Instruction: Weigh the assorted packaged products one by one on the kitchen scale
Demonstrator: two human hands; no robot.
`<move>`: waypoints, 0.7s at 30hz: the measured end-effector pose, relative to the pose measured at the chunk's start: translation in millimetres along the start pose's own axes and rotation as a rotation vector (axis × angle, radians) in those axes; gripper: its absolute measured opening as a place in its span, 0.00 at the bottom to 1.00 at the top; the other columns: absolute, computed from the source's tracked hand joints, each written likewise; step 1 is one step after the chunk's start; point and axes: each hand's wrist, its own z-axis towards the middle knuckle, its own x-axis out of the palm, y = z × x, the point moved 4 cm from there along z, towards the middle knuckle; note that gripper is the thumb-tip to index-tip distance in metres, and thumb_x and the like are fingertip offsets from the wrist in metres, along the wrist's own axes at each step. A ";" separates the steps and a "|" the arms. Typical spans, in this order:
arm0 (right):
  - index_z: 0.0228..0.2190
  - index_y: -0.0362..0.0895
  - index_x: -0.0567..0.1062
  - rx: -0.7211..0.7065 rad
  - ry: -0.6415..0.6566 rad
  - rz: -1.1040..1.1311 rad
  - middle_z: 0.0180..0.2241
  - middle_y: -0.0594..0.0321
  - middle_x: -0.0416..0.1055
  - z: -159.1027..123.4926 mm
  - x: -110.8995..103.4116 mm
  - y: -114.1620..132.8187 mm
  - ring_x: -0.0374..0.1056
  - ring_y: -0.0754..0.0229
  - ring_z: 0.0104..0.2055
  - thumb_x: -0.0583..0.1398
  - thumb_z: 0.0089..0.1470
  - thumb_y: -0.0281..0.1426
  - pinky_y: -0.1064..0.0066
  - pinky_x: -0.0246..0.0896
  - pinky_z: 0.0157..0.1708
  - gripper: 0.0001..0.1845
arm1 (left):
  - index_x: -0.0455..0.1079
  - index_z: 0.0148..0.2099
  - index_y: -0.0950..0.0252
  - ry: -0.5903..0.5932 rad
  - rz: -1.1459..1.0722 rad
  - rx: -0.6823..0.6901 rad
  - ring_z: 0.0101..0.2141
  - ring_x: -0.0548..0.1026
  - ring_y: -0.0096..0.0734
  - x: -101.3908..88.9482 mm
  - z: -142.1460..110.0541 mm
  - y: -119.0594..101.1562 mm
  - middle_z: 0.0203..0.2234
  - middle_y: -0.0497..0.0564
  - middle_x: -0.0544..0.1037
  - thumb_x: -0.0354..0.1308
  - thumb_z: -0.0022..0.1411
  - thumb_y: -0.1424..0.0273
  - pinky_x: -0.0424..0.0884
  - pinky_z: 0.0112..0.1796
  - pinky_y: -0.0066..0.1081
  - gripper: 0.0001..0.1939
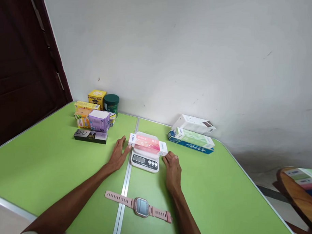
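A pink and white carton [147,144] lies crosswise on a white digital kitchen scale [156,167], its ends overhanging the plate. The scale's front panel has a small display and several round buttons. My left hand [118,154] is at the carton's left end, fingers apart, with the thumb close against it. At the right end, my right hand [173,169] has bent fingers around the lower corner of the carton. Nearer to me, between my forearms, a smartwatch with a pink strap [142,207] lies stretched out flat, screen up.
At the back left are a purple pack [99,120], a dark RO box [91,136], a yellow box [97,98] and a green tub [111,102]. Back right holds a white box [193,123], a green carton [195,137] and a blue carton [191,144]. A metal seam crosses the green table [209,200].
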 end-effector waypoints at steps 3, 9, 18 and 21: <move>0.53 0.43 0.77 0.024 -0.085 0.070 0.52 0.50 0.79 2.2 -6.4 -7.6 0.73 0.47 0.60 0.59 0.55 0.65 0.49 0.62 0.66 0.42 | 0.57 0.71 0.66 -0.018 -0.076 -0.030 0.64 0.71 0.53 -4.1 0.2 1.5 0.67 0.69 0.67 0.51 0.71 0.45 0.65 0.65 0.55 0.38; 0.56 0.42 0.76 0.005 -0.074 0.066 0.54 0.48 0.78 -1.6 -5.9 -7.4 0.72 0.47 0.62 0.58 0.57 0.64 0.48 0.62 0.66 0.43 | 0.56 0.72 0.65 -0.029 -0.104 -0.021 0.66 0.69 0.51 -8.6 -3.5 -4.0 0.67 0.68 0.67 0.50 0.71 0.44 0.64 0.66 0.54 0.39; 0.65 0.46 0.71 -0.092 0.036 -0.188 0.69 0.50 0.65 -14.0 2.9 7.4 0.61 0.45 0.71 0.52 0.65 0.59 0.49 0.56 0.69 0.40 | 0.50 0.76 0.63 0.062 -0.018 0.065 0.70 0.62 0.52 -9.0 -8.0 -12.3 0.71 0.66 0.60 0.50 0.72 0.46 0.58 0.69 0.55 0.41; 0.65 0.46 0.71 -0.179 0.097 -0.268 0.69 0.51 0.66 -23.4 9.0 17.9 0.58 0.46 0.72 0.51 0.67 0.57 0.50 0.49 0.72 0.38 | 0.50 0.77 0.60 0.148 0.070 0.157 0.73 0.56 0.50 -7.4 -15.0 -20.8 0.73 0.61 0.59 0.50 0.73 0.49 0.52 0.71 0.54 0.38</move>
